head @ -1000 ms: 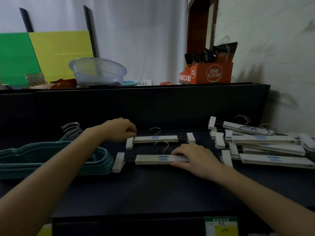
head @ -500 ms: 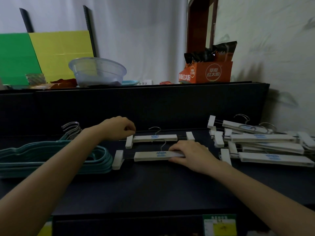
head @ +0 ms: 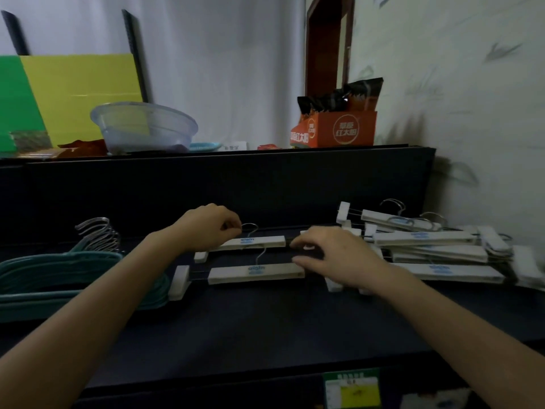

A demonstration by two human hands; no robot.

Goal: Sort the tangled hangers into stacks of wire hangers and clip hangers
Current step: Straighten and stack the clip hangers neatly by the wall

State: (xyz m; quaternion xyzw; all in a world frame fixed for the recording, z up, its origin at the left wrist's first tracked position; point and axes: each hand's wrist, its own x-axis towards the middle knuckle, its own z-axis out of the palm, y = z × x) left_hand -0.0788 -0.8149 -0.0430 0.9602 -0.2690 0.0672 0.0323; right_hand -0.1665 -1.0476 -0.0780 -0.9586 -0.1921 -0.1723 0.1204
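Observation:
Two white clip hangers lie side by side in the middle of the dark shelf [head: 265, 326]. My left hand [head: 209, 228] is closed at the hook and left part of the far clip hanger [head: 259, 242]. My right hand [head: 336, 256] hovers with fingers spread over the right ends of both, its thumb at the end of the near clip hanger [head: 256, 274]. A pile of white clip hangers [head: 427, 246] lies at the right. The stack of teal hangers [head: 59, 276] with metal hooks [head: 100, 234] lies at the left.
A raised back ledge [head: 236, 154] carries a clear plastic bowl [head: 144, 128], yellow and green boards [head: 79, 90] and an orange snack box [head: 339, 131]. A wall [head: 472, 113] closes off the right side. A green label [head: 351, 388] sticks to the shelf's front edge.
My right hand has lifted off the near hanger's bar and spread its fingers, moving right toward both hangers' ends. My left hand has slid right to the far hanger's hook.

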